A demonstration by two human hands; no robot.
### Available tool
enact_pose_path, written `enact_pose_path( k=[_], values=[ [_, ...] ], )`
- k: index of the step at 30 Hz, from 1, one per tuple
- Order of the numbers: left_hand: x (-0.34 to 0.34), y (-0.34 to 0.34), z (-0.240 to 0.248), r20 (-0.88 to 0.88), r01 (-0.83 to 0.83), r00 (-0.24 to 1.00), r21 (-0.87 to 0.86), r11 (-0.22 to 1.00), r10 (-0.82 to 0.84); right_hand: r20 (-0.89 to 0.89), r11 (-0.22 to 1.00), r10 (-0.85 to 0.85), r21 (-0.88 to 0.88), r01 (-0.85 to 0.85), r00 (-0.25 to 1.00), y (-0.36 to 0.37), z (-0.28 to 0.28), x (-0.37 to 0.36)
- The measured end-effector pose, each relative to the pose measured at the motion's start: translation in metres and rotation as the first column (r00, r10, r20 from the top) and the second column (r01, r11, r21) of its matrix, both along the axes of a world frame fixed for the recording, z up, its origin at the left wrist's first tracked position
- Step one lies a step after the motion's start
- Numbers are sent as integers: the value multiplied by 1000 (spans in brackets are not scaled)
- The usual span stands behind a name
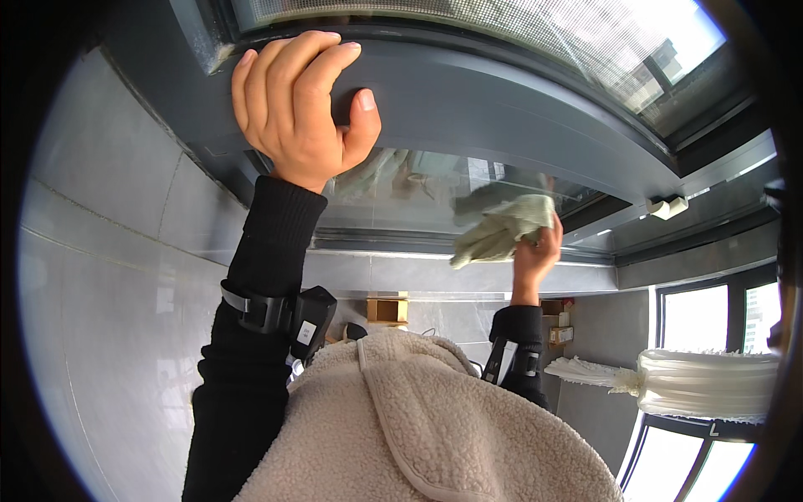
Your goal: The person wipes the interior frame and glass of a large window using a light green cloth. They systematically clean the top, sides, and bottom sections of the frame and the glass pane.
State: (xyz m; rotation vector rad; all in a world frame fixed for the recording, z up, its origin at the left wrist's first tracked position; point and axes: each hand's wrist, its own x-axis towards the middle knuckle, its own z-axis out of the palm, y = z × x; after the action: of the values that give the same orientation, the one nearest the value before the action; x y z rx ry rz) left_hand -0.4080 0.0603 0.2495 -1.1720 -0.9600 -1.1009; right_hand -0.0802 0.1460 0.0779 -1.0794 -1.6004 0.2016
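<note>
My left hand [301, 109] rests on the dark grey window frame [468, 100], its fingers spread over the bar and the thumb apart. Lower and to the right, my right hand [538, 249] grips a pale green cloth [506, 227]. The cloth hangs in loose folds against or just before the lower glass pane [401, 197]; whether all of it touches the glass I cannot tell. Reflections of the cloth and of an arm show in that pane. Part of my right hand's fingers is hidden behind the cloth.
Above the bar is an upper pane with a mesh screen [569, 42]. A small pale fitting [667, 207] sits on the frame at right. Grey tiled wall [109, 192] lies at left. Cardboard boxes [387, 311] stand on the floor below. A white plastic-wrapped roll [703, 383] is at right.
</note>
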Motion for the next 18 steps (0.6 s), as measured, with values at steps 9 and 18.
enact_pose_path(
  k=[9, 18],
  values=[
    [0, 1, -1, 5, -28, 1000, 7, 1000, 28, -496, 997, -36, 40, 65, 867, 4, 30, -33],
    [-1, -3, 1, -11, -14, 1000, -20, 1000, 14, 283, 946, 310, -1, -323, 908, -45, 41, -84]
  ],
)
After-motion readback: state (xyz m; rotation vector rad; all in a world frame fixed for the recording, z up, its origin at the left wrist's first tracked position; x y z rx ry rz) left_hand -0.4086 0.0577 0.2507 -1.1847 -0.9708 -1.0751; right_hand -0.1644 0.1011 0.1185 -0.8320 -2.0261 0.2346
